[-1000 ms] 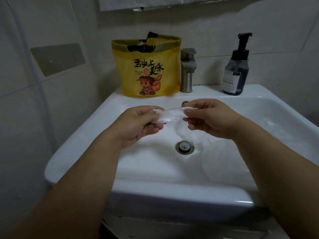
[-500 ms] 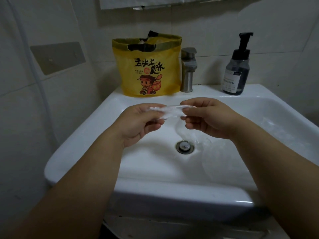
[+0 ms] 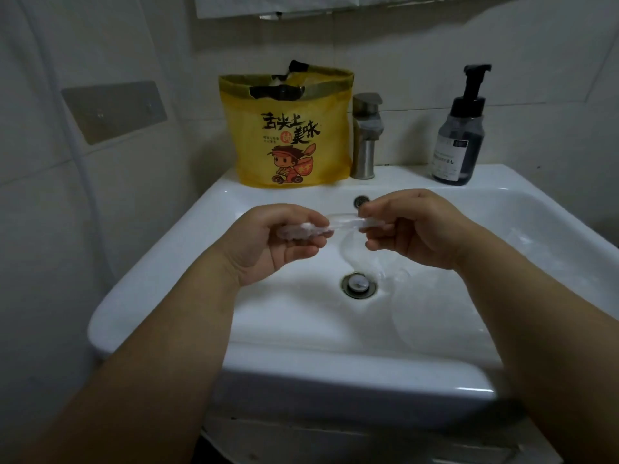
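Above the drain (image 3: 358, 285), a clear plastic wrapper (image 3: 341, 224) lay stretched between both hands. The left hand (image 3: 281, 239) clutched its bunched end and the right hand (image 3: 412, 229) pinched the other. Its long axis ran left to right, with each hand equally near.

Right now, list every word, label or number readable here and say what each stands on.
"舌尖上的美味": large black characters on the yellow bag, the "的" in a red circle.
Two small lines under them on the bag: too small to read.
Label on the pump bottle: blurred, unreadable.
The clear plastic film: no print visible.
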Available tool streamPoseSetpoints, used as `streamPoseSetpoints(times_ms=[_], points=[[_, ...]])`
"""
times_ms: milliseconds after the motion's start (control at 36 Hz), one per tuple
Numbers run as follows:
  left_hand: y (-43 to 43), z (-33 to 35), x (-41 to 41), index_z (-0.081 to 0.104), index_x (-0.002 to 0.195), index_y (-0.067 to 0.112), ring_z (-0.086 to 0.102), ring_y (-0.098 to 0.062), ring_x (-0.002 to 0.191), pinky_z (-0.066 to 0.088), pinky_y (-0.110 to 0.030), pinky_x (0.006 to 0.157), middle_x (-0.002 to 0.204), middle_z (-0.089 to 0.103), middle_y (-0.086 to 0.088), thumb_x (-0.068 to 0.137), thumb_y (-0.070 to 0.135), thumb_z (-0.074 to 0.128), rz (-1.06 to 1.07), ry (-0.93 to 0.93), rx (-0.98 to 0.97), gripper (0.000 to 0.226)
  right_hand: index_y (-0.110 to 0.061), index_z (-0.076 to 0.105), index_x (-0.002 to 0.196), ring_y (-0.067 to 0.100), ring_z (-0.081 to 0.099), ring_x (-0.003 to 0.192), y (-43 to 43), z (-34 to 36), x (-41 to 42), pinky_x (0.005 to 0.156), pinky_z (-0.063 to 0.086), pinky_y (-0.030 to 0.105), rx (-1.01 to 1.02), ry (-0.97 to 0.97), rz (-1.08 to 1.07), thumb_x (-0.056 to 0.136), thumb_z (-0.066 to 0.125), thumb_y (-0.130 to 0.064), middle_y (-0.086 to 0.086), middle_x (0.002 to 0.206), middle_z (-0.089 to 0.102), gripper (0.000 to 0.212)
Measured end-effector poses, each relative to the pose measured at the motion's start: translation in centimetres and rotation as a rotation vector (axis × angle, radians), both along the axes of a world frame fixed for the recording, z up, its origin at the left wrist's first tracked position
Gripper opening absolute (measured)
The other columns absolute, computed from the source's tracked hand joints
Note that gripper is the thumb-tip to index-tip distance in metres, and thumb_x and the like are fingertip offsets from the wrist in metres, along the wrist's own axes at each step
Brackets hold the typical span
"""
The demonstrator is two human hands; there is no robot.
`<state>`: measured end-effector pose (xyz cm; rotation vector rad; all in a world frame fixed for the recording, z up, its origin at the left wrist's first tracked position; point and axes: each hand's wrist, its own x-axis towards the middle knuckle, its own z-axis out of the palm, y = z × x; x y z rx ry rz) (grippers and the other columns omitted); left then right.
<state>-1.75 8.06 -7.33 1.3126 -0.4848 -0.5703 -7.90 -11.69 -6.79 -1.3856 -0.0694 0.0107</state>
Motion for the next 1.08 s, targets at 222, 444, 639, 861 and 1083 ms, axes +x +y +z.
streamPoseSetpoints(times_ms=[222, 444, 639, 861, 1083], points=[[-0.3, -0.7, 0.4, 0.063, 0.105, 0.014, 0.068, -0.01, 0.069, 0.056, -0.018, 0.063, 0.078, 0.069, -0.007, 0.091, 0.001, 0.058, 0.119, -0.127, 0.085, 0.02, -0.006, 0.067, 0.1, 0.017, 0.062, 0.066, -0.1, -0.4, 0.3, 0.063, 0.058, 0.024, -0.183, 0.032, -0.112, 0.082, 0.064, 0.005, 0.016, 0.089, 0.061, 0.021], [-0.8, -0.9, 0.9, 0.065, 0.089, 0.008, 0.066, -0.004, 0.065, 0.051, -0.012, 0.06, 0.07, 0.069, 0.001, 0.085, -0.003, 0.066, 0.293, -0.191, 0.019, 0.012, -0.006, 0.069, 0.089, 0.013, 0.064, 0.063, 0.2, -0.8, 0.4, 0.059, 0.056, 0.02, -0.433, 0.093, -0.133, 0.086, 0.066, -0.009, 0.008, 0.081, 0.068, 0.005], [-2.5, -1.3, 0.1, 0.057, 0.108, 0.022, 0.061, -0.013, 0.104, 0.05, -0.028, 0.082, 0.108, 0.065, 0.004, 0.074, 0.04, 0.061, 0.084, -0.039, 0.0, 0.038, 0.003, 0.067, 0.092, 0.016, 0.06, 0.065, 2.2, -1.0, 0.7, 0.059, 0.054, 0.021, -0.261, 0.006, -0.121, 0.091, 0.06, -0.01, 0.014, 0.078, 0.065, 0.015], [-3.5, -2.0, 0.0, 0.068, 0.098, 0.017, 0.068, -0.019, 0.091, 0.057, -0.036, 0.085, 0.086, 0.071, -0.003, 0.1, 0.049, 0.039, 0.119, -0.161, 0.272, 0.044, -0.007, 0.072, 0.083, 0.013, 0.06, 0.063, 3.7, -1.5, 0.7, 0.06, 0.053, 0.022, -0.261, -0.02, 0.007, 0.092, 0.058, -0.011, 0.007, 0.074, 0.066, 0.017], [-2.6, -1.5, 1.2, 0.075, 0.069, 0.03, 0.058, -0.017, 0.077, 0.045, -0.027, 0.063, 0.084, 0.07, -0.003, 0.098, 0.047, 0.047, 0.467, -0.324, 0.199, 0.044, 0.0, 0.068, 0.085, 0.011, 0.059, 0.056, 3.0, -1.2, 0.9, 0.057, 0.054, 0.022, -0.199, 0.055, -0.01, 0.09, 0.061, -0.009, 0.006, 0.065, 0.065, 0.012]])
